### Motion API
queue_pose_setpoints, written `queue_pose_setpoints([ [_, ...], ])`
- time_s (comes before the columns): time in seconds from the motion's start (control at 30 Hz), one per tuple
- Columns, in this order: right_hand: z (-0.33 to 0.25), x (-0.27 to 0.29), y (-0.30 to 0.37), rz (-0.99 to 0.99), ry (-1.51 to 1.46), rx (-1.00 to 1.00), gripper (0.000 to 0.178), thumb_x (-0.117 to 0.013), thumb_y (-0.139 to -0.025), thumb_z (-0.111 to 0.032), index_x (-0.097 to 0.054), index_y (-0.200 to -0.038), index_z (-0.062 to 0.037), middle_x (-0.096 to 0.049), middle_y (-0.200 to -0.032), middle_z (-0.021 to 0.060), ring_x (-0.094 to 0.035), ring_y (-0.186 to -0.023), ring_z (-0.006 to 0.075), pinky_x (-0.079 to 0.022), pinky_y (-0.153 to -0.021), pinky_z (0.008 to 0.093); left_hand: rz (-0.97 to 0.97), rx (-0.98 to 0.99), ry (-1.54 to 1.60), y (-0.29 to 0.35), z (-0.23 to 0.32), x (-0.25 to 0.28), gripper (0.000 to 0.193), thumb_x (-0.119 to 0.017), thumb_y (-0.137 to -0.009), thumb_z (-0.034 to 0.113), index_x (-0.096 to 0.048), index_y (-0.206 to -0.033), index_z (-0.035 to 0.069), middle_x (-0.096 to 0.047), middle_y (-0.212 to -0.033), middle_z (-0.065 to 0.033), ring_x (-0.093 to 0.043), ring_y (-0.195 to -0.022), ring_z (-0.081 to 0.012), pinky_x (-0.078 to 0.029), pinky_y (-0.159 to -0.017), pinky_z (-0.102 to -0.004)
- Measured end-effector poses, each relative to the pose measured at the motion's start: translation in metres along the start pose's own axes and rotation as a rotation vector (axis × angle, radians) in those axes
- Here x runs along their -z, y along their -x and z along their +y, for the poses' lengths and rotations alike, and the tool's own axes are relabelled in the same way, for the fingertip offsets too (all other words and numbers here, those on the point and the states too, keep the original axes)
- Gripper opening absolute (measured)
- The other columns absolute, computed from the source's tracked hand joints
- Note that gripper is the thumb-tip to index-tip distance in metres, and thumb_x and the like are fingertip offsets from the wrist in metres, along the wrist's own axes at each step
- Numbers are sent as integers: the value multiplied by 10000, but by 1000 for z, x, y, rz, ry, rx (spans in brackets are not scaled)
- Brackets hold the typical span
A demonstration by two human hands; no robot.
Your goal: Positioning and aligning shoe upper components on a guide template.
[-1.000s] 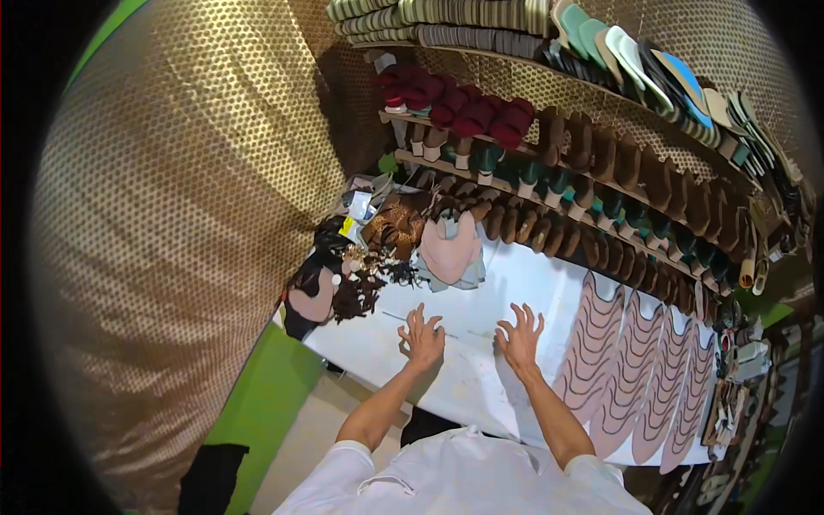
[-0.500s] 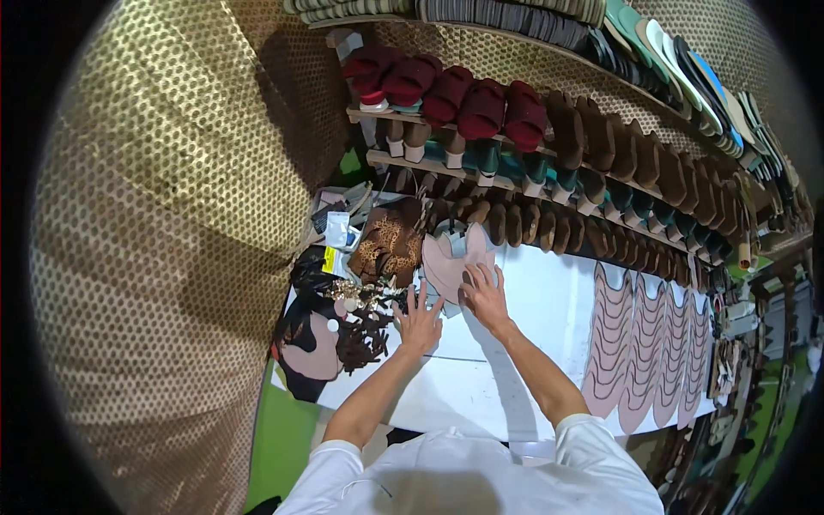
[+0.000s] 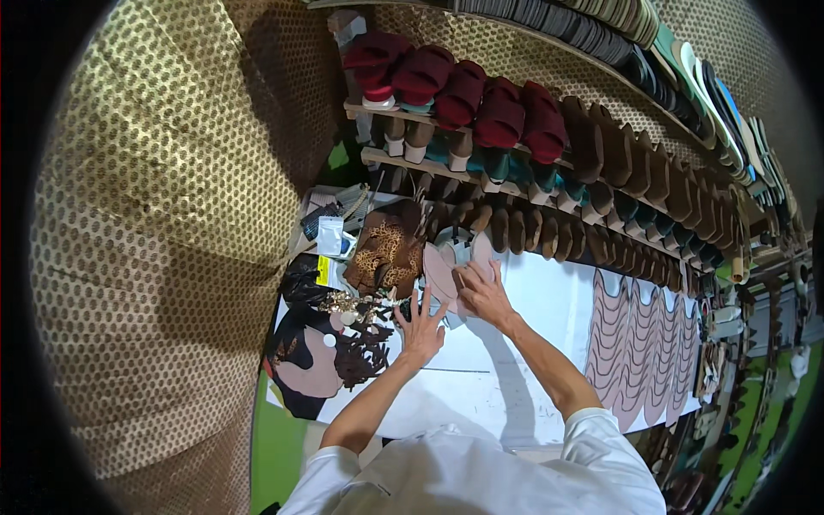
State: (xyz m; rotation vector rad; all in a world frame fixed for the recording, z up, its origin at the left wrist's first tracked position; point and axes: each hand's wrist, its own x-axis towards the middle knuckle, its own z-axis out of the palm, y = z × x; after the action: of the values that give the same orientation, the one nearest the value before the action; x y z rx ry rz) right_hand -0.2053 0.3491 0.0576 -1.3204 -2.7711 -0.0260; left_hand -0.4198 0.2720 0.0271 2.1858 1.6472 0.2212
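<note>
A stack of pink, U-shaped flat pieces [image 3: 439, 273] lies at the middle of the white worktable, one lobe on either side of its notch. On the stack's right side, my right hand [image 3: 483, 296] has its fingers drawn in around the edge of a piece. My left hand [image 3: 421, 333] stays just below and left of the stack, fingers spread and nothing in it. Right beside it lies a heap of dark brown strips [image 3: 365, 348] with small gold-coloured bits [image 3: 348, 305].
Overlapping rows of pink curved pieces [image 3: 639, 343] cover the table's right part. Leopard-print pieces [image 3: 386, 253] lie at the back left, by a white pouch [image 3: 330, 234]. Shelves hold dark red slippers [image 3: 500, 113] and brown shoe forms [image 3: 588, 142]. A patterned curtain [image 3: 180, 240] hangs at left.
My right hand's fingers have curled from spread to closed at the pink stack. My left hand has hardly moved. The whole view has shifted slightly.
</note>
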Motion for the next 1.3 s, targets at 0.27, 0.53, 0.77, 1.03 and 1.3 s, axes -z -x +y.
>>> queue_pose_setpoints([
  [0.27,3,-9,5,40,-69,8,159,-829,-762,-204,-814,-914,-158,-464,-1582,27,-343,-1530,269,-141,-1259,654,81,-42,0,2,2,-2,648,-711,-879,205,-554,-1504,267,-62,-1741,-168,-70,-1581,-438,-110,-1120,-816],
  [0.53,6,-9,4,9,73,126,151,-747,-840,-224,-814,-935,-126,-499,-1538,22,-362,-1511,241,-184,-1262,607,75,-24,17,5,10,-1,676,-696,-853,155,-555,-1509,237,-88,-1741,-176,-112,-1576,-438,-153,-1111,-805],
  [0.77,43,38,-42,231,109,-36,197,-699,-910,-237,-749,-946,-50,-521,-1498,55,-401,-1473,255,-180,-1246,611,50,-7,11,2,8,-5,646,-704,-879,193,-556,-1504,255,-51,-1746,-167,-81,-1582,-446,-104,-1122,-821],
  [1.03,95,139,-75,421,297,-55,151,-718,-871,-230,-744,-945,-101,-540,-1462,32,-448,-1408,217,-123,-1235,611,60,-23,32,2,11,-6,649,-704,-855,171,-569,-1486,239,-55,-1743,-178,-96,-1577,-449,-113,-1118,-819],
  [1.3,108,222,-5,527,419,-29,81,-743,-854,-157,-770,-918,-117,-549,-1515,-15,-492,-1404,182,-134,-1230,592,79,-17,9,16,23,4,673,-724,-830,196,-568,-1484,226,-60,-1739,-189,-98,-1570,-457,-133,-1112,-810],
])
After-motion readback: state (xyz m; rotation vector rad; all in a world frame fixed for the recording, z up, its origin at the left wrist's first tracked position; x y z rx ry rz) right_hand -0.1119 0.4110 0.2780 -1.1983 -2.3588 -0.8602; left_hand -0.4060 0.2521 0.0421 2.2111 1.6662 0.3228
